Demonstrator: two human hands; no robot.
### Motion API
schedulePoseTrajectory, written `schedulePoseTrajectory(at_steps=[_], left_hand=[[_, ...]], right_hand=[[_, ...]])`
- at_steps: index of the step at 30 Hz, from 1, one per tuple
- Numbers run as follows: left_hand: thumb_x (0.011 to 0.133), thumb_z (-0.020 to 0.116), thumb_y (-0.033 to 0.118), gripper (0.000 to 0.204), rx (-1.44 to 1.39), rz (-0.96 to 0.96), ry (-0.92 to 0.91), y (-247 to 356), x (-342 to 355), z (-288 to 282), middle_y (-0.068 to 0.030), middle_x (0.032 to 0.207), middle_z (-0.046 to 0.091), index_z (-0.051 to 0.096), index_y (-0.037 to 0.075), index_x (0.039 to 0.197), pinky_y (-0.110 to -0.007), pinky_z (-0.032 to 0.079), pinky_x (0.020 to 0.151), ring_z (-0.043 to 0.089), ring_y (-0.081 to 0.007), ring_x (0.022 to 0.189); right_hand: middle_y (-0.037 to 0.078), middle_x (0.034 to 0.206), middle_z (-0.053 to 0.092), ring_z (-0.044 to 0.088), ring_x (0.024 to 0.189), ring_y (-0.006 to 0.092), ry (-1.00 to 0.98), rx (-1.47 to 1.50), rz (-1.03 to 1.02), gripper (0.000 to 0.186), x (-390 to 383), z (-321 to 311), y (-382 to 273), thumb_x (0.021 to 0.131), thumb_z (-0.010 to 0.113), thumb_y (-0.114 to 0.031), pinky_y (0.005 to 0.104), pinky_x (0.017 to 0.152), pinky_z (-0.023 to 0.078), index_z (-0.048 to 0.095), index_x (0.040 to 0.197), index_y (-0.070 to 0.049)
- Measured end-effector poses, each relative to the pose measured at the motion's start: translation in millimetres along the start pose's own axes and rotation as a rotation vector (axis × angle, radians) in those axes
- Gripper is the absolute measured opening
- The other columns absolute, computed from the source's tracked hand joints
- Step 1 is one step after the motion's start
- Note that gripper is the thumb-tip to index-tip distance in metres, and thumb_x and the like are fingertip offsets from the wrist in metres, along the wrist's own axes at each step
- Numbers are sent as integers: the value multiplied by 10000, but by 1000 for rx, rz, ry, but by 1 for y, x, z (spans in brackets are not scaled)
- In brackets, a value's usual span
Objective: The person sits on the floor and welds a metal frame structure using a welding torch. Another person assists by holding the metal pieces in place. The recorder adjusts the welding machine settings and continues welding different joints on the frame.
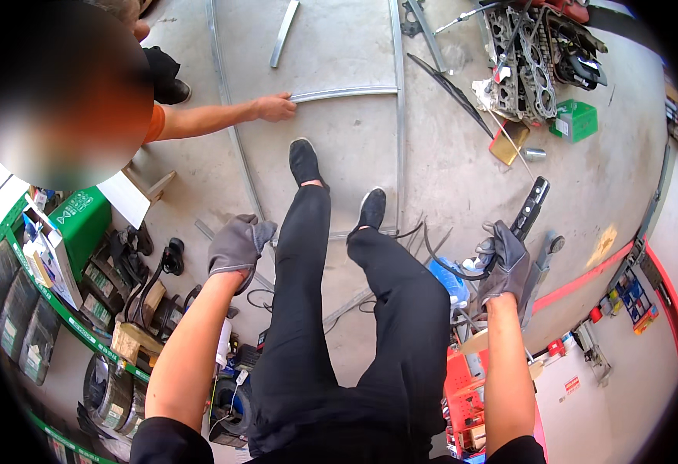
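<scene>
My right hand (506,263), in a grey glove, is closed round a black welding electrode holder (531,207). A thin electrode rod (513,143) sticks out of its tip, up and to the left. A black cable (441,261) loops from this hand to the left. My left hand (238,246), also gloved in grey, is held left of my knees with its fingers curled in; whether anything is inside cannot be seen. Ahead on the floor lies a metal frame (401,147) of long bars. Another person's bare hand (277,107) grips the left end of its crossbar (347,93).
An engine cylinder head (518,73), a green box (575,121) and a yellow-brown box (508,143) lie at the right. A loose metal bar (284,35) lies far ahead. Green racking with tyres (111,398) stands left; a red tool trolley (463,387) is by my right leg.
</scene>
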State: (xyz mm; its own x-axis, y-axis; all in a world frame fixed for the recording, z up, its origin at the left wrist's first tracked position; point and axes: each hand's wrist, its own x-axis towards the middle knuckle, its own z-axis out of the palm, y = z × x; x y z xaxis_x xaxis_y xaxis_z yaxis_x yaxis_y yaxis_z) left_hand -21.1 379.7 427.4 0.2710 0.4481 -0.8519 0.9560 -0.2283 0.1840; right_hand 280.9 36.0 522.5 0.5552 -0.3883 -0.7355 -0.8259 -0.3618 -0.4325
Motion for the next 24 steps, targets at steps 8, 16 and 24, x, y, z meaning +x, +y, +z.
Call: schedulePoseTrajectory(at_steps=[8, 16, 24], left_hand=[[877, 762, 489, 778, 562, 635, 63, 149, 169, 86, -135, 1048, 735, 552, 10, 1453, -487, 513, 877, 712, -346, 996], [869, 681, 328, 619, 707, 1297, 322, 167, 313, 160, -119, 860, 710, 620, -65, 1343, -440, 514, 706, 693, -292, 740], [941, 662, 473, 465, 643, 953, -123, 123, 286, 192, -79, 955, 759, 708, 81, 1186, -513, 513, 781, 736, -298, 851]], right_hand=[[55, 657, 602, 561, 514, 162, -11, 287, 97, 280, 62, 109, 59, 969, 705, -217, 306, 479, 444, 762, 1050, 45], [11, 713, 547, 560, 603, 123, -64, 217, -283, 482, 152, 126, 53, 1026, 619, -445, 368, 509, 562, 754, 1162, -3], [45, 699, 566, 536, 537, 149, -47, 161, -372, 490, 191, 131, 54, 1013, 649, -426, 345, 497, 516, 745, 1153, 33]])
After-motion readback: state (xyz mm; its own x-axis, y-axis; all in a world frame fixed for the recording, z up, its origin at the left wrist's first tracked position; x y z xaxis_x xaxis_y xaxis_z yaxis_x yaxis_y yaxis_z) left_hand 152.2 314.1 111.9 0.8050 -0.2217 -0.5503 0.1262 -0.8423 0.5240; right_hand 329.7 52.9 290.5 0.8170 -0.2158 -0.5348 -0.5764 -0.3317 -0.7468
